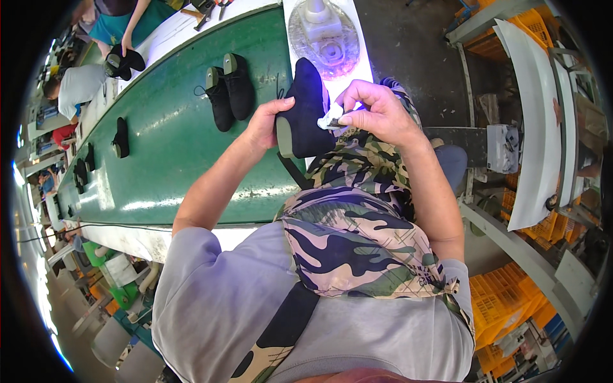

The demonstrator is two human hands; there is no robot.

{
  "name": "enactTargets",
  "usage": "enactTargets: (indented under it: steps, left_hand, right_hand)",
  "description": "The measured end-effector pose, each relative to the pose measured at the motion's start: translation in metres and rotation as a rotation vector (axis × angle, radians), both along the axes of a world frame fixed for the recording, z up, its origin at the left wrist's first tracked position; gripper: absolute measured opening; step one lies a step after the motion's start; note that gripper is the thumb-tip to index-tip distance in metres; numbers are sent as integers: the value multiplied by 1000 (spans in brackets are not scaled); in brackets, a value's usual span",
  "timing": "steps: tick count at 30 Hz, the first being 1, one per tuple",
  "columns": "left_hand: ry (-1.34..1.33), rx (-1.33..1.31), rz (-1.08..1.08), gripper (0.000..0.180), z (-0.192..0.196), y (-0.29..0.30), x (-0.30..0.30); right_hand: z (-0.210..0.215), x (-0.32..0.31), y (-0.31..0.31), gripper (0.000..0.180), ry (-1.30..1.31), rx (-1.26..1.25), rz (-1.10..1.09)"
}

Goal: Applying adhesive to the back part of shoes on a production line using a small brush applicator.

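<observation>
The dark shoe (306, 108) hides the left hand's (265, 124) fingers. Small white thing (332, 118) in the right hand (377, 115) — kind unclear.

- Bright, even indoor light fills the scene; colours read clearly and nothing is lost in darkness except the black ring of the lens rim.
- Strong fisheye distortion: the green conveyor belt (172, 140) bends in a long arc, and shelves at the right edge curve inward.
- White streaks of glare lie along the belt's glossy surface near its lower edge.
- A blown-out bluish-white patch glows at the far left rim, likely window light.
- The white cloth (332, 119) pinched in the right hand (377, 115) is overexposed and detail is washed out.
- The centre is sharp; figures and crates toward the rim are small, smeared and soft.
- Shadows are faint and short under the black shoes (230, 89).
</observation>
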State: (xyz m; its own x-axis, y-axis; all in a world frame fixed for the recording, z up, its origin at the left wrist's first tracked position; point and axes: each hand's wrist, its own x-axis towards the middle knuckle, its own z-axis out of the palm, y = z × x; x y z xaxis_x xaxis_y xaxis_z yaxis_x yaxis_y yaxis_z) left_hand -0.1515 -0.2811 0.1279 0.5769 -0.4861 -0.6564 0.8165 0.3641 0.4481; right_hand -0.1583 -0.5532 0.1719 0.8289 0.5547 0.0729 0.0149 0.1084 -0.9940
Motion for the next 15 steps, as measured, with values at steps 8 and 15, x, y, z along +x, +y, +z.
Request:
enactTargets:
  steps: [8, 15]
  left_hand:
    - [86, -123, 65, 54, -13, -7, -16]
    - [147, -290, 179, 51, -24, -8, -34]
  right_hand:
    - [9, 0, -11, 16, -210, 13, 72]
    - [10, -3, -16, 18, -363, -43, 63]
